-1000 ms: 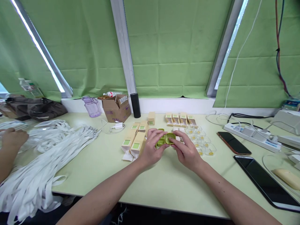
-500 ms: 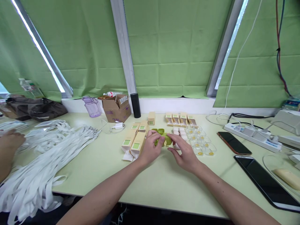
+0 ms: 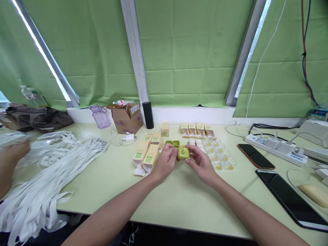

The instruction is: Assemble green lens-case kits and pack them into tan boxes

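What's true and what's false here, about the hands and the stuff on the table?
1. The left hand and right hand both hold one green case. True.
2. The black cylinder lies flat. False: it stands upright by the sill.
3. White straps are heaped at the left of the table. True.
4. The phones lie left of the hands. False: they lie to the right.
5. The cardboard box is sealed. False: its flaps are open.
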`<state>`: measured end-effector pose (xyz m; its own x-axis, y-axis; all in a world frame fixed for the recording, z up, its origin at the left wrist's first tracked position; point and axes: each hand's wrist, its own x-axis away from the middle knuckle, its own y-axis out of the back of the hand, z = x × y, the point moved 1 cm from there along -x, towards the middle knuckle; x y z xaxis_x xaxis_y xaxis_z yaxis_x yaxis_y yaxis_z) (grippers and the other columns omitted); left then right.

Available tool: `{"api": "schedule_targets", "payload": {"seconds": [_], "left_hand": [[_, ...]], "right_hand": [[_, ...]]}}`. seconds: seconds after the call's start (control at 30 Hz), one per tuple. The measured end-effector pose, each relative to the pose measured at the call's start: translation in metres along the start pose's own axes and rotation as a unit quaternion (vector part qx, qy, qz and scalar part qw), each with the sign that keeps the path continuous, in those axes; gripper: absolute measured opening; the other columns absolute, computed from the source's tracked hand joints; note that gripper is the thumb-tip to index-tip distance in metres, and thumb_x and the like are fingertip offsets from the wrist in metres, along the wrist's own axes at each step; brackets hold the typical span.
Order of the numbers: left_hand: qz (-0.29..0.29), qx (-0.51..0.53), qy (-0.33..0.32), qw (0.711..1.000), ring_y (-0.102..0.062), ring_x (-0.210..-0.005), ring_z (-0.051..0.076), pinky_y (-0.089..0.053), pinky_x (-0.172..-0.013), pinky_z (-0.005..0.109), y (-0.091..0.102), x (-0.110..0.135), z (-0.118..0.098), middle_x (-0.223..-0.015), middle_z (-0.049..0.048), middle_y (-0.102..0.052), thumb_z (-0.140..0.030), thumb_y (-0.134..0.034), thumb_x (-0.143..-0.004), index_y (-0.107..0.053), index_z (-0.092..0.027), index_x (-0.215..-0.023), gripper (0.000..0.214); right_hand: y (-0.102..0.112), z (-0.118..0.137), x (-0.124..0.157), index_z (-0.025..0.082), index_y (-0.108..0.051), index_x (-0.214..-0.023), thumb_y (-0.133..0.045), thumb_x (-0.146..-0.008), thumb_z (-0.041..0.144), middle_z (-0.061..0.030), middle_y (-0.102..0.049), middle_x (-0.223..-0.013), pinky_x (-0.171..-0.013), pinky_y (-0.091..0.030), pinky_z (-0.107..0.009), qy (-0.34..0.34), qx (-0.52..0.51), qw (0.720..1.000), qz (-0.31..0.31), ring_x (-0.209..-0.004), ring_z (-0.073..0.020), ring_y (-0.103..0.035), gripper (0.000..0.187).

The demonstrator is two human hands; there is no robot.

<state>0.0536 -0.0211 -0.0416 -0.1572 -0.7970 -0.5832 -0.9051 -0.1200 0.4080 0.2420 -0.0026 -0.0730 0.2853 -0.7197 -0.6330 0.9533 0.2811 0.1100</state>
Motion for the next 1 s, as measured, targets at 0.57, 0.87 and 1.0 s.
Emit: {"api": "schedule_targets", "payload": {"seconds": [0.57, 0.87, 1.0], "left_hand": [[0.083, 0.154, 0.058, 0.983, -0.056, -0.136, 0.031, -0.051, -0.111, 0.045, -0.005, 0.004, 0.003, -0.141, 0.0144, -0.059, -0.051, -0.075, -0.097, -0.054, -0.029, -0.155, 0.066], [0.094, 0.34, 0.118, 0.928, -0.069, -0.117, 0.029, -0.052, -0.104, 0.043, -0.008, -0.003, 0.009, -0.128, 0.015, -0.074, -0.049, -0.087, -0.086, -0.07, -0.021, -0.141, 0.064], [0.065, 0.429, 0.143, 0.889, -0.07, -0.113, 0.025, -0.052, -0.097, 0.035, -0.008, -0.007, 0.016, -0.124, 0.014, -0.076, -0.047, -0.09, -0.084, -0.073, -0.019, -0.136, 0.061]], "right_hand": [[0.001, 0.003, -0.006, 0.027, -0.072, -0.115, -0.085, -0.085, 0.063, -0.0005, -0.073, -0.083, -0.069, -0.056, -0.031, -0.225, -0.289, 0.93, -0.042, -0.072, -0.017, -0.068, 0.049], [0.002, 0.011, -0.01, 0.025, -0.064, -0.114, -0.084, -0.081, 0.07, 0.0024, -0.07, -0.074, -0.061, -0.049, -0.03, -0.228, -0.237, 0.941, -0.082, -0.064, -0.0158, -0.065, 0.058], [0.008, 0.016, -0.013, 0.024, -0.063, -0.11, -0.082, -0.084, 0.066, 0.0016, -0.07, -0.068, -0.06, -0.047, -0.029, -0.199, -0.191, 0.955, -0.107, -0.062, -0.015, -0.059, 0.053]]}}
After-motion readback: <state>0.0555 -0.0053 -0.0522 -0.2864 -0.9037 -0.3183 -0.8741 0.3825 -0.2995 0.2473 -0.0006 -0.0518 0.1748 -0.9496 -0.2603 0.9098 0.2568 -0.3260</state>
